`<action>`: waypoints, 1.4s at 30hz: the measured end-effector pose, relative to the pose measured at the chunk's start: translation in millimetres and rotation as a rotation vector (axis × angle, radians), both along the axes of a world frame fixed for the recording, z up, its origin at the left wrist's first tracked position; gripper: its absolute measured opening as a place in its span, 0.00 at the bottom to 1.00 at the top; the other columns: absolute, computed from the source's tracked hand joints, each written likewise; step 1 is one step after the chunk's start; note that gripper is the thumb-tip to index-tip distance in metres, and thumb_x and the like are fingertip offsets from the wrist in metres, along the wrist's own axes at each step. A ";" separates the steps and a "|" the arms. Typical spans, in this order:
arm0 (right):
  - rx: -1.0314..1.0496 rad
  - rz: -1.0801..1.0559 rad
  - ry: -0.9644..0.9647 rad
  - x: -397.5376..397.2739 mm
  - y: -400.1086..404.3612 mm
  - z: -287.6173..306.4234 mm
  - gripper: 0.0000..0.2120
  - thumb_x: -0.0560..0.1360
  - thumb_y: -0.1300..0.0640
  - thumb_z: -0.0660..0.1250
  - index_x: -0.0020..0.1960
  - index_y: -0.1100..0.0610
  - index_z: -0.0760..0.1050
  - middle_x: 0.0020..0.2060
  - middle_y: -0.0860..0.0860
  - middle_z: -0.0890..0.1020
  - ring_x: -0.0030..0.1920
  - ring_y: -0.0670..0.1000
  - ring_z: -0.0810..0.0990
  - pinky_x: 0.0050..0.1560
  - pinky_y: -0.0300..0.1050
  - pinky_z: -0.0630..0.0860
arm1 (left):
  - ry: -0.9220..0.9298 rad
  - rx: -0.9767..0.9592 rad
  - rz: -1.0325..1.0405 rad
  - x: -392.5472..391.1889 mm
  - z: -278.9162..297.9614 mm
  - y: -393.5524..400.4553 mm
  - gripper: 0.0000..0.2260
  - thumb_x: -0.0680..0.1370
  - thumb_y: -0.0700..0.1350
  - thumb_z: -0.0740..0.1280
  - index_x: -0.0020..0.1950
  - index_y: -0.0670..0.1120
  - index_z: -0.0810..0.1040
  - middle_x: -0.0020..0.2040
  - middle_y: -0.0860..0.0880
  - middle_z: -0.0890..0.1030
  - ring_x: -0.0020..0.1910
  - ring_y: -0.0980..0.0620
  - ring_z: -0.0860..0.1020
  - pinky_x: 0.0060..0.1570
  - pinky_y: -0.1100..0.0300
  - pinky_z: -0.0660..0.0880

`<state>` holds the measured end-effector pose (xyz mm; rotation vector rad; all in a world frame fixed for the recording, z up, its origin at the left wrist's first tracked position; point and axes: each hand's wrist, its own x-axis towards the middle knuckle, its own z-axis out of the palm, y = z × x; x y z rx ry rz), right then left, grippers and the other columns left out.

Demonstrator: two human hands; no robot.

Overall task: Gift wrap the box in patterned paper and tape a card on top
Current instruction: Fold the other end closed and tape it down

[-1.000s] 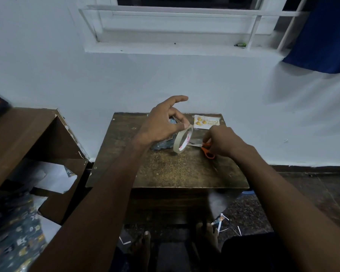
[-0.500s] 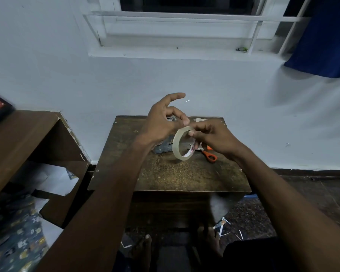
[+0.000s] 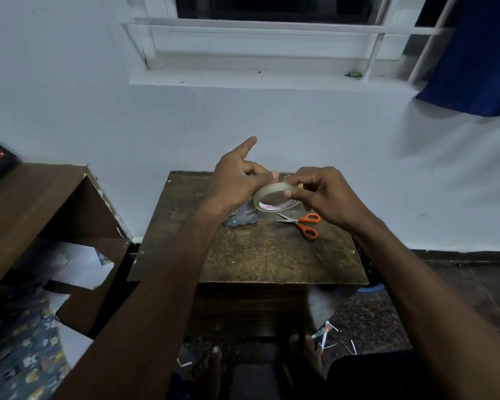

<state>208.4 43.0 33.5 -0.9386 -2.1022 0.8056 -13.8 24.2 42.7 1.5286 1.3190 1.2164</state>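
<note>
A roll of clear tape is held above the small wooden table. My left hand grips its left side, index finger stretched out. My right hand pinches the roll's right rim with thumb and fingers. Under my left wrist lies the box wrapped in blue patterned paper, mostly hidden. Only a sliver of the card shows behind my right hand's fingers. Orange-handled scissors lie on the table below my right hand.
A brown cabinet stands to the left, with white paper and patterned wrapping paper below it. Paper scraps litter the floor by my feet. A white wall and window sill are behind the table.
My right hand left the scissors on the table and came up to the tape roll. The roll has turned from upright to nearly flat between both hands.
</note>
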 end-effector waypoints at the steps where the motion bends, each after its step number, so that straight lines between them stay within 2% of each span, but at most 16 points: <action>1: 0.010 0.004 -0.003 -0.5 0.1 0.2 0.12 0.77 0.60 0.76 0.56 0.46 0.87 0.39 0.45 0.82 0.34 0.54 0.76 0.38 0.43 0.73 | 0.036 0.011 0.009 -1.6 -2.6 2.0 0.37 0.75 0.45 0.79 0.81 0.46 0.67 0.56 0.54 0.88 0.66 0.54 0.82 0.72 0.44 0.73; 3: 0.029 0.002 -0.014 -0.9 1.0 -0.4 0.14 0.76 0.59 0.77 0.56 0.42 0.86 0.40 0.47 0.83 0.37 0.59 0.75 0.40 0.45 0.72 | 0.088 0.018 0.017 -3.8 -4.4 3.9 0.39 0.77 0.41 0.76 0.84 0.46 0.60 0.54 0.58 0.88 0.69 0.56 0.79 0.73 0.45 0.73; 7: 0.083 -0.054 -0.101 1.4 3.5 -6.6 0.10 0.75 0.59 0.78 0.53 0.47 0.88 0.40 0.44 0.84 0.36 0.54 0.77 0.40 0.45 0.73 | 0.049 -0.003 0.003 -2.7 -1.6 3.7 0.35 0.83 0.43 0.70 0.86 0.47 0.56 0.56 0.60 0.87 0.70 0.60 0.77 0.75 0.52 0.68; 10: 0.108 -0.153 -0.253 3.1 5.4 -13.3 0.11 0.72 0.64 0.80 0.49 0.49 0.88 0.39 0.47 0.84 0.34 0.49 0.76 0.40 0.49 0.75 | 0.000 -0.035 0.011 -3.6 2.5 3.3 0.31 0.86 0.45 0.65 0.86 0.48 0.55 0.57 0.62 0.87 0.64 0.59 0.78 0.62 0.59 0.70; 12: 0.091 -0.191 -0.388 2.6 6.5 -18.8 0.12 0.69 0.66 0.80 0.47 0.50 0.89 0.41 0.48 0.86 0.36 0.44 0.76 0.41 0.49 0.76 | -0.055 -0.051 0.030 -4.5 6.1 3.7 0.29 0.87 0.49 0.63 0.86 0.48 0.56 0.55 0.63 0.87 0.65 0.62 0.76 0.68 0.57 0.67; 14: 0.044 -0.190 -0.504 0.1 7.0 -24.4 0.12 0.68 0.62 0.82 0.48 0.51 0.89 0.43 0.47 0.88 0.40 0.45 0.78 0.45 0.46 0.75 | -0.115 -0.062 0.032 -5.5 8.5 4.3 0.27 0.88 0.52 0.61 0.85 0.47 0.59 0.54 0.64 0.87 0.65 0.67 0.74 0.75 0.54 0.65; 17: -0.007 -0.168 -0.583 -4.4 6.8 -24.9 0.10 0.66 0.54 0.85 0.46 0.50 0.89 0.40 0.46 0.87 0.40 0.43 0.80 0.44 0.43 0.74 | -0.239 -0.056 0.017 -9.4 5.9 6.5 0.25 0.89 0.53 0.57 0.84 0.45 0.60 0.58 0.53 0.87 0.71 0.57 0.75 0.75 0.55 0.67; 20: -0.011 -0.174 -0.475 -13.5 -0.2 -15.0 0.13 0.67 0.44 0.83 0.41 0.51 0.87 0.37 0.42 0.85 0.38 0.36 0.79 0.39 0.37 0.70 | -0.360 -0.039 -0.002 -13.8 5.3 6.2 0.24 0.89 0.52 0.54 0.83 0.42 0.60 0.60 0.47 0.87 0.71 0.54 0.78 0.72 0.57 0.68; 22: 0.014 -0.215 -0.322 -25.4 -5.6 -8.6 0.15 0.67 0.40 0.82 0.47 0.48 0.85 0.40 0.41 0.84 0.40 0.36 0.79 0.39 0.31 0.68 | -0.451 -0.034 -0.012 -12.9 5.7 5.2 0.23 0.89 0.53 0.54 0.81 0.43 0.62 0.61 0.45 0.87 0.70 0.54 0.78 0.74 0.56 0.68; 26: 0.001 -0.201 -0.092 -60.3 -10.9 -11.7 0.34 0.68 0.41 0.82 0.70 0.49 0.77 0.61 0.46 0.80 0.55 0.45 0.80 0.54 0.41 0.77 | -0.692 -0.021 -0.004 -12.0 6.5 2.1 0.21 0.88 0.51 0.57 0.79 0.42 0.64 0.61 0.40 0.86 0.72 0.49 0.78 0.73 0.56 0.68; 30: 0.062 -0.237 -0.100 -84.7 -17.1 -26.6 0.33 0.70 0.42 0.79 0.72 0.47 0.74 0.61 0.49 0.78 0.60 0.48 0.76 0.59 0.44 0.73 | -0.952 -0.035 0.063 -19.3 6.2 -3.0 0.17 0.87 0.48 0.61 0.74 0.45 0.66 0.63 0.36 0.84 0.70 0.44 0.79 0.76 0.54 0.68; 32: 0.067 -0.274 -0.111 -89.1 -20.3 -27.6 0.30 0.72 0.49 0.79 0.72 0.48 0.74 0.60 0.51 0.77 0.60 0.50 0.75 0.58 0.46 0.73 | -0.905 -0.044 0.159 -26.6 6.4 -3.9 0.19 0.87 0.47 0.61 0.77 0.44 0.66 0.63 0.38 0.84 0.69 0.45 0.80 0.72 0.55 0.72; 35: 0.063 -0.312 -0.110 -87.8 -19.1 -26.0 0.28 0.73 0.54 0.77 0.71 0.48 0.74 0.61 0.53 0.76 0.62 0.52 0.75 0.60 0.50 0.76 | -0.492 -0.061 0.319 -38.1 4.9 -5.1 0.24 0.83 0.42 0.68 0.79 0.47 0.67 0.60 0.47 0.86 0.63 0.52 0.82 0.59 0.58 0.78; 37: 0.046 -0.315 -0.086 -85.7 -15.9 -26.4 0.27 0.72 0.54 0.76 0.70 0.47 0.75 0.61 0.52 0.76 0.61 0.52 0.76 0.61 0.53 0.79 | -0.280 -0.091 0.332 -41.6 1.2 -8.5 0.29 0.82 0.37 0.68 0.81 0.48 0.65 0.57 0.51 0.87 0.59 0.54 0.84 0.54 0.62 0.80; 40: 0.029 -0.312 -0.037 -83.3 -11.6 -28.8 0.27 0.71 0.49 0.75 0.69 0.45 0.76 0.60 0.51 0.77 0.61 0.51 0.77 0.63 0.52 0.79 | -0.243 -0.142 0.317 -42.5 -3.0 -13.6 0.30 0.82 0.35 0.69 0.82 0.46 0.62 0.58 0.46 0.87 0.53 0.56 0.84 0.42 0.69 0.80; 42: 0.018 -0.308 0.008 -82.5 -10.5 -29.7 0.27 0.71 0.46 0.77 0.69 0.46 0.77 0.62 0.50 0.77 0.62 0.48 0.76 0.62 0.45 0.77 | -0.251 -0.152 0.312 -45.3 -2.4 -13.3 0.33 0.81 0.35 0.71 0.82 0.45 0.62 0.57 0.46 0.87 0.53 0.56 0.84 0.42 0.68 0.81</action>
